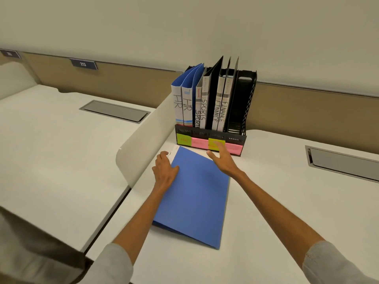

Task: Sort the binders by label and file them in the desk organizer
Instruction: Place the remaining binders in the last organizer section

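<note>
A blue binder [196, 193] lies flat on the white desk [276, 201] in front of the black desk organizer [240, 107]. My left hand [165, 171] grips the binder's far left edge near its white spine label. My right hand [222, 158] hovers with straight fingers over the binder's far right corner, close to the organizer's sticky notes [199, 142]. In the organizer stand two blue HR binders [182, 103], two SPORTS binders [202, 105] and two FINANCE binders [222, 105]. Its rightmost slot holds nothing.
A curved cream divider [143, 148] rises just left of the binder, separating a second desk [51, 150]. Grey cable hatches [114, 110] [344, 162] are set into both desks. A tan partition with a 213 plate [83, 64] runs behind.
</note>
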Available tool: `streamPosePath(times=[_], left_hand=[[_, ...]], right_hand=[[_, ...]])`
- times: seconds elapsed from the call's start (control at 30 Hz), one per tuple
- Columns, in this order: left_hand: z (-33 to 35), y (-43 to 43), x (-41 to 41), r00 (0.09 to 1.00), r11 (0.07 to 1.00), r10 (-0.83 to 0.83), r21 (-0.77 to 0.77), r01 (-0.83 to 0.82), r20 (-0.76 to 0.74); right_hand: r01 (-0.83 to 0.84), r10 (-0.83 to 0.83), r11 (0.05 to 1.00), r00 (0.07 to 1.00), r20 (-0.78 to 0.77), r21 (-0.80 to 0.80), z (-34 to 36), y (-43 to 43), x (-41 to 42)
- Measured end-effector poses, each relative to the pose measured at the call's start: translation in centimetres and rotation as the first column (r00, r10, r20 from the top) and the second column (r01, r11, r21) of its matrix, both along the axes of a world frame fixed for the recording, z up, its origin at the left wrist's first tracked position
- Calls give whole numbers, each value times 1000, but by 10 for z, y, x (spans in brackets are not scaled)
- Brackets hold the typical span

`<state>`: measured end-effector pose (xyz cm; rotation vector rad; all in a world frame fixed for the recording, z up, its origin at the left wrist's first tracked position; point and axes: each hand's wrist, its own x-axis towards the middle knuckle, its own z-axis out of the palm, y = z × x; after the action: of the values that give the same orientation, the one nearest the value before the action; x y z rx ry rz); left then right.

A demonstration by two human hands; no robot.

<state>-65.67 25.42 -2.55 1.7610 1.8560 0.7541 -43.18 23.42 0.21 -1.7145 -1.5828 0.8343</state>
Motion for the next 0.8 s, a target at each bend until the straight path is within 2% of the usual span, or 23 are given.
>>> streamPosePath(times=[0.13, 0.33, 0.4, 0.73, 0.8], left_hand=[[-6, -12, -18, 1000, 998, 19, -62, -18, 18], [-13, -18, -29, 1000, 940, 12, -341, -18, -17], [-12, -17, -30, 999, 922, -8, -388, -8, -37], [-13, -23, -30, 996, 939, 41, -339, -66, -80], [-9, -22, -28, 997, 926, 46, -372, -66, -62]], right_hand=[[-3, 5, 998, 1000, 26, -68, -22, -18, -19], [-63, 77, 985, 993, 87, -158, -46, -38, -36], [-67, 88, 978, 991, 104, -196, -48, -39, -37], [-103, 165, 951, 967, 196, -291, -50, -37, -40], [-110, 178, 946, 963, 204, -304, -49, -36, -40]])
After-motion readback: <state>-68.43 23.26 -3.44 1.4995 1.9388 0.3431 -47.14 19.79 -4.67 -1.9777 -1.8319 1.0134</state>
